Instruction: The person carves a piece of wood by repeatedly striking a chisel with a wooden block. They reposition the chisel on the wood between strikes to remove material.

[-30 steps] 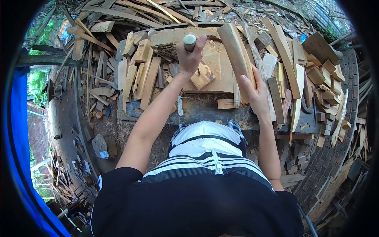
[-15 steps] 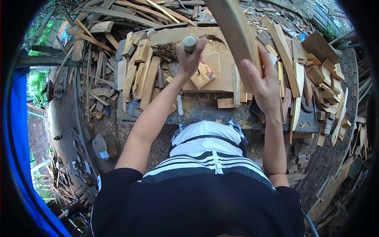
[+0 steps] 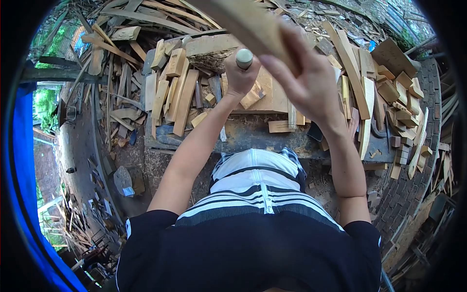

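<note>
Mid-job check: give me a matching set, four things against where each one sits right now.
1 wooden club
2 round-ended handle
3 small wood block
4 blue sheet

a at the far left edge
b on the slab, just below the left hand
c raised in the right hand
d upright in the left hand's grip

Pairs: 1-c; 2-d; 3-b; 4-a

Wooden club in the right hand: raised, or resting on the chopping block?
Raised. The right hand grips the club high, close to the camera, above the left hand holding a handle on the block.
</note>
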Demonstrator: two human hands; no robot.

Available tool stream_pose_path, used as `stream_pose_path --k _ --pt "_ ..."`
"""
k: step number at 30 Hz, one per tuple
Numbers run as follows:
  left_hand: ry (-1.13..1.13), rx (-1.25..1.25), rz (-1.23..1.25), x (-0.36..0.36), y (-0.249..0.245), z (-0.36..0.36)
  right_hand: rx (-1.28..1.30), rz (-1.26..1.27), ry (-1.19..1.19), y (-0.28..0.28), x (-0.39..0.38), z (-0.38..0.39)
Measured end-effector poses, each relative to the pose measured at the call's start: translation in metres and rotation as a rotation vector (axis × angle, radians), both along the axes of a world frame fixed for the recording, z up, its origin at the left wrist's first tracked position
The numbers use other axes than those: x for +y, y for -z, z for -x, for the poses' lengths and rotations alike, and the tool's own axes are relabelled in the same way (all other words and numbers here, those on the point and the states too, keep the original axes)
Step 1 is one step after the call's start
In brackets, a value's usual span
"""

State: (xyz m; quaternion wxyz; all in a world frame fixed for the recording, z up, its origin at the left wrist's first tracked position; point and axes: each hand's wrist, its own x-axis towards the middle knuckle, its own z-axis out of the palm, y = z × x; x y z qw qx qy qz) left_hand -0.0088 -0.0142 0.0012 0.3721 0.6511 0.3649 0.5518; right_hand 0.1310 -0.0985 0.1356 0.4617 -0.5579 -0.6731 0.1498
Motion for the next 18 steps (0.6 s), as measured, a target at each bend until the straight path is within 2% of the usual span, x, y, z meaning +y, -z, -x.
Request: stream_pose_path --k 1,3,5,7,8,10,11,14,15,16,18 --pt "0.018 -0.055 -0.015 -0.001 0.001 -0.001 -0.294 0.12 0.028 0.012 0.002 -0.003" --pt "0.056 -0.115 -0.038 0.003 0.001 -0.007 -0.398 0.217 0.021 0.008 0.004 -0.006" --pt "0.019 -0.06 -0.062 0.008 0.003 -0.006 -0.444 0.243 0.015 -0.003 0.002 -0.005" --pt "0.003 0.045 -0.039 0.007 0.007 0.004 0.012 -0.06 0.017 -0.003 0.0 0.003" --pt "0.006 0.051 -0.037 0.005 0.008 0.005 0.018 -0.057 0.02 0.001 0.0 0.004" --pt "0.052 -0.135 0.012 0.001 -0.002 -0.002 -0.368 0.253 0.002 0.01 0.0 0.004" --pt "0.04 -0.165 -0.006 -0.001 -0.008 -0.005 -0.417 0.22 0.022 0.011 0.001 0.004" --pt "0.034 -0.266 -0.017 0.002 -0.01 -0.007 -0.279 0.271 -0.017 0.005 -0.002 0.002" --pt "-0.027 -0.149 -0.096 0.013 0.001 0.0 -0.147 0.244 -0.01 0.015 -0.003 0.001" --pt "-0.031 -0.149 -0.096 0.019 -0.002 0.004 -0.148 0.244 -0.014 0.021 -0.005 -0.001" --pt "-0.014 -0.449 0.335 0.026 -0.004 0.013 0.05 0.302 0.05 0.03 -0.012 -0.004"
